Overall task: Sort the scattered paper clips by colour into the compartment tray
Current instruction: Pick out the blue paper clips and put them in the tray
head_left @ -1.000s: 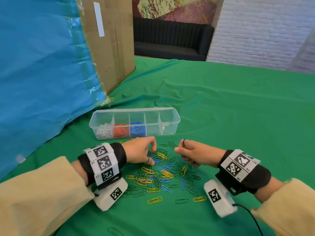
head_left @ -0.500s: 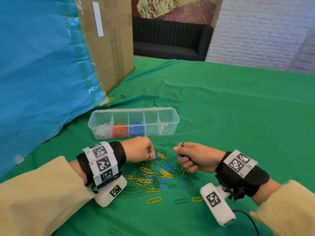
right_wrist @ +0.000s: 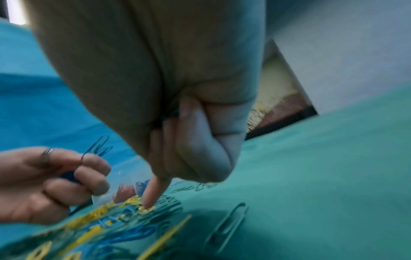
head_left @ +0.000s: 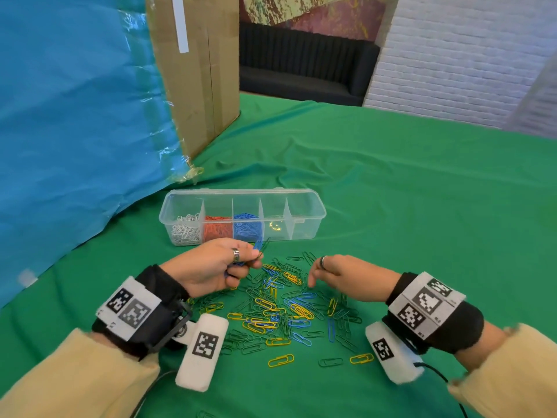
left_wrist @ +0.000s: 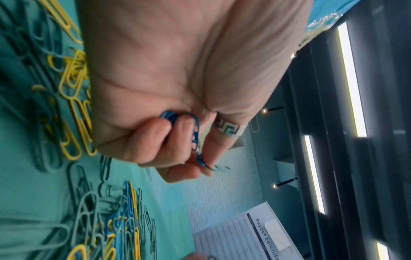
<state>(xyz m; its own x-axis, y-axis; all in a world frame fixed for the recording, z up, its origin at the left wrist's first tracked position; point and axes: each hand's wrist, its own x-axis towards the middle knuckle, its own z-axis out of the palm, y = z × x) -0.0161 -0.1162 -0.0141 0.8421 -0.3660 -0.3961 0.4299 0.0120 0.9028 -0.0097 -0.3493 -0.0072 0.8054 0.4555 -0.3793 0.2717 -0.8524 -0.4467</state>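
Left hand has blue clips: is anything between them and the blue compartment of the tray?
Nothing visible blocks the way. The left hand pinches the blue clips just in front of the tray, whose top is open. The blue compartment lies straight beyond the fingers, with only bare green cloth between.

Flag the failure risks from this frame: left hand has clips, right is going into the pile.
1. The left hand pinches several blue clips with a dark one sticking out of the grip; one may slip or land in the wrong compartment of the tray.
2. The right hand reaches one finger into the mixed pile; interlocked clips may lift together, mixing colours.
3. It also seems to hold blue clips in its curled fingers, poorly visible.
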